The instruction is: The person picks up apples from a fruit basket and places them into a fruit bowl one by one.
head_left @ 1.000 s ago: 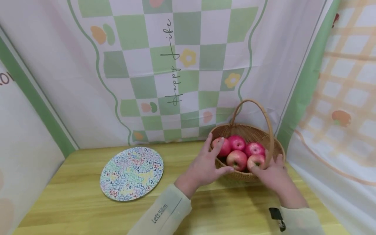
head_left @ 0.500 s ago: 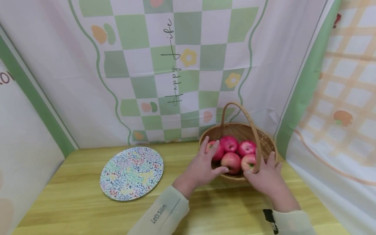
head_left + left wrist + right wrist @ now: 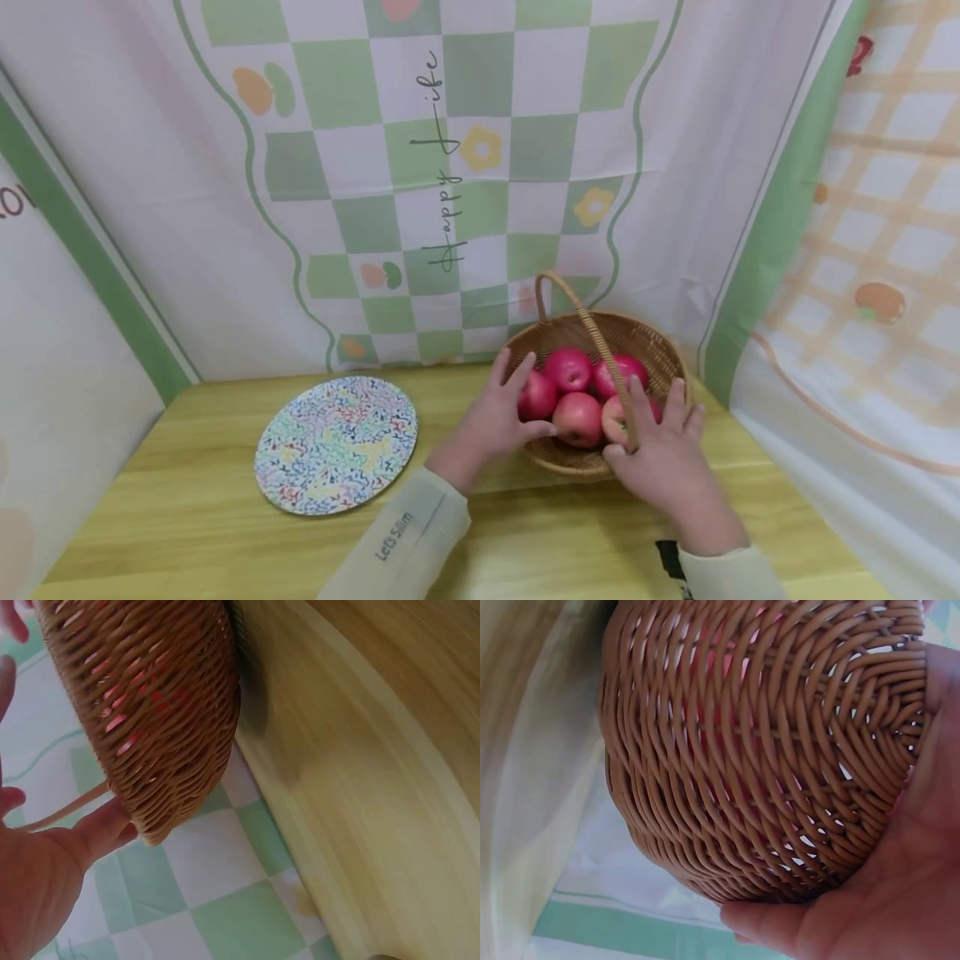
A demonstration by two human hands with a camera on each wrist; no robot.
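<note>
A brown wicker basket [image 3: 641, 337] with an arched handle [image 3: 581, 310] holds several red apples [image 3: 577, 419]. My left hand [image 3: 487, 425] grips its left end, fingers spread along the rim and thumb at the front. At the opposite end my right hand [image 3: 667, 467] cups the basket, its index finger reaching in over an apple beside the handle's base. Woven wall [image 3: 157, 712] fills the upper part of the left wrist view, with red showing through the gaps. The right wrist view has the basket's rounded end [image 3: 742, 750] against my palm.
Left of the basket, a round board with a multicoloured squiggle pattern [image 3: 337, 446] lies on the wooden table [image 3: 225, 550]. A green-and-white checked cloth [image 3: 480, 208] hangs behind. An orange-checked cloth [image 3: 877, 208] hangs at the right.
The basket has moved left along with both hands and turned a little, so its handle now slants across the apples. The round board has stayed where it was.
</note>
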